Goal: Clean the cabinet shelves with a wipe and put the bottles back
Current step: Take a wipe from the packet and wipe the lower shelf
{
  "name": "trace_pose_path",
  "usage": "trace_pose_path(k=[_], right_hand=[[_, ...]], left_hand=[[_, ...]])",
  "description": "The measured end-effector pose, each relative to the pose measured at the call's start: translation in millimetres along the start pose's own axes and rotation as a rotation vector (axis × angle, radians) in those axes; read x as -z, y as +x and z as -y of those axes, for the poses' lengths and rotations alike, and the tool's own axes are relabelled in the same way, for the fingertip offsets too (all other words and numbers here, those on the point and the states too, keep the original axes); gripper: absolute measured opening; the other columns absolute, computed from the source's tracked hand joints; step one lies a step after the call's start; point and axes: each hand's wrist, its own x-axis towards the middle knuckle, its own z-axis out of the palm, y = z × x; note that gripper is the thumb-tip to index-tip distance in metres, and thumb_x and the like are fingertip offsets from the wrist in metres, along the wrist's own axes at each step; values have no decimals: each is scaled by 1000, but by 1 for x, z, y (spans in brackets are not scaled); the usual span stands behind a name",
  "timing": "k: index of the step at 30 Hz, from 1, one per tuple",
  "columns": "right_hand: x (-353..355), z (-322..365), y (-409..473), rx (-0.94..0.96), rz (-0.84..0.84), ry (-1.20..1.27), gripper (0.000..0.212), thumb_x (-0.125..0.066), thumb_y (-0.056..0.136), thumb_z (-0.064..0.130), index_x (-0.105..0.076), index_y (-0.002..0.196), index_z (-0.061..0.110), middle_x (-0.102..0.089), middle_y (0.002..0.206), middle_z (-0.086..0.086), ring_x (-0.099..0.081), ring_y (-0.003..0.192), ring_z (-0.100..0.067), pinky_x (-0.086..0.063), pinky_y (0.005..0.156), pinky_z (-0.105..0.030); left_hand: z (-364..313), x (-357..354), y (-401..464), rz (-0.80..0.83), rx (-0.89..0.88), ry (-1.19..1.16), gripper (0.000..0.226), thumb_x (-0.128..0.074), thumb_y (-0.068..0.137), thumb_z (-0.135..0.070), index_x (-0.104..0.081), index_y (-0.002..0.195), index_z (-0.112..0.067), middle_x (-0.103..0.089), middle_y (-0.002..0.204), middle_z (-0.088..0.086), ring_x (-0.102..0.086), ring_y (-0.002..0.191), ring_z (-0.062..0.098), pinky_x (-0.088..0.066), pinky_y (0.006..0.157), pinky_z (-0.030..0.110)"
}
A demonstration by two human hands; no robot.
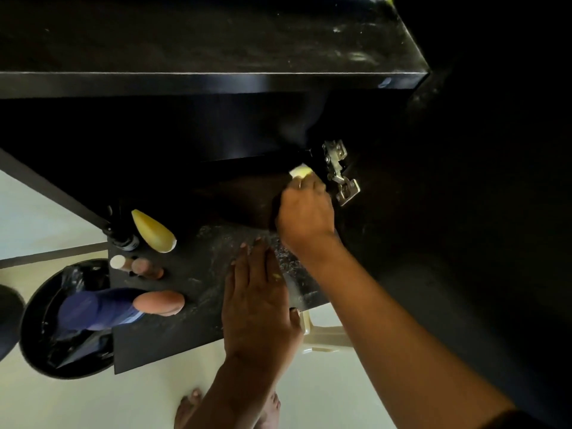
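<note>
Our right hand [305, 209] is curled around a pale yellow wipe [301, 171], of which only a small corner shows past the fingers. The wipe is pressed against the front edge of a dark lower shelf [247, 167] inside the black cabinet, just beside a metal door hinge [339, 171] to its right. Our left hand [258, 301] lies flat with straight fingers on a dark speckled counter [198, 274] below the cabinet; it holds nothing.

Left of this hand, the bottles stand on the counter, outside the cabinet. A blue bottle with a peach cap [123, 308] stands nearest the counter's front edge. Behind it we see a small brown bottle [147, 268] and a small bottle with a white cap [119, 262], touching or nearly so. Farther back stand a yellow bottle [153, 231] and a dark bottle [122, 238], side by side.

Above the working area, a broad black upper shelf [216, 83] spans the frame. On the pale floor, left of the counter, sits a round black bin [34, 323] with a dark liner. Our bare feet [188, 408] show at the bottom edge.
</note>
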Motion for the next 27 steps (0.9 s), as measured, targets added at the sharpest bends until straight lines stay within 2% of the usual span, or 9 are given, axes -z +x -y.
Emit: trace_pose_path(k=[3, 7, 11, 15, 17, 20, 23, 25, 27], right_hand=[[14, 4, 31, -7, -23, 110, 41, -63, 90, 19, -60, 127, 3, -55, 131, -21, -50, 124, -35, -49, 100, -42], [18, 6, 38, -7, -37, 109, 33, -63, 90, 22, -66, 121, 9, -56, 129, -19, -49, 123, -34, -47, 99, -41], [16, 5, 35, 26, -48, 101, 34, -64, 89, 22, -65, 120, 6, -54, 130, -21, -51, 121, -35, -51, 98, -41], [24, -3, 7, 49, -38, 235, 25, -61, 90, 14, -66, 112, 4, -61, 121, -20, -61, 110, -35, -53, 84, -37], [22, -11, -27, 61, 31, 218, 29, -58, 93, 12, -61, 120, 2, -60, 122, -20, -57, 115, -35, -49, 91, -37], [14, -25, -77, 52, 118, 173, 58, -60, 94, 18, -40, 145, -3, -42, 148, -22, -34, 143, -37, -32, 118, -37], [10, -37, -105, 55, 188, 159, 69, -49, 100, 25, -19, 155, -3, -23, 164, -19, -11, 155, -31, -14, 126, -34], [13, -37, -110, 45, 198, 152, 69, -48, 101, 27, -19, 155, -5, -23, 163, -22, -13, 155, -32, -13, 126, -34], [13, -32, -99, 21, 159, 180, 61, -56, 97, 24, -36, 149, -3, -37, 154, -22, -28, 147, -35, -24, 121, -36]], left_hand=[[0, 3, 0, -10, -14, -5, 110, -70, 87, -46, 1, 164, -10, -4, 173, 10, 2, 160, 30, -7, 130, 42], [1, 6, -1, -23, -21, -16, 111, -74, 84, -47, -6, 164, -9, -11, 172, 11, -4, 160, 30, -8, 129, 40], [3, 5, 0, -27, -36, -7, 112, -75, 83, -49, -7, 164, -10, -13, 172, 10, -6, 160, 30, -11, 130, 40], [3, 4, 0, -29, -33, 0, 114, -75, 82, -51, -7, 164, -12, -14, 171, 9, -8, 159, 29, -7, 128, 38], [3, 5, 0, -8, -29, 21, 114, -78, 79, -49, -12, 163, -11, -18, 170, 11, -12, 159, 31, -10, 127, 39], [1, 4, 5, -11, -17, 43, 107, -85, 72, -43, -32, 157, -6, -35, 162, 18, -29, 152, 38, -28, 124, 49], [-2, 8, 9, 3, -11, 71, 104, -77, 79, -48, -27, 160, -6, -29, 165, 19, -24, 154, 38, -26, 126, 50], [-4, 8, 7, 7, 2, 75, 106, -74, 80, -51, -22, 161, -6, -24, 167, 18, -20, 156, 37, -23, 127, 49], [-3, 8, 5, 2, 3, 87, 110, -80, 75, -49, -25, 160, -6, -28, 165, 19, -24, 154, 38, -26, 125, 50]])
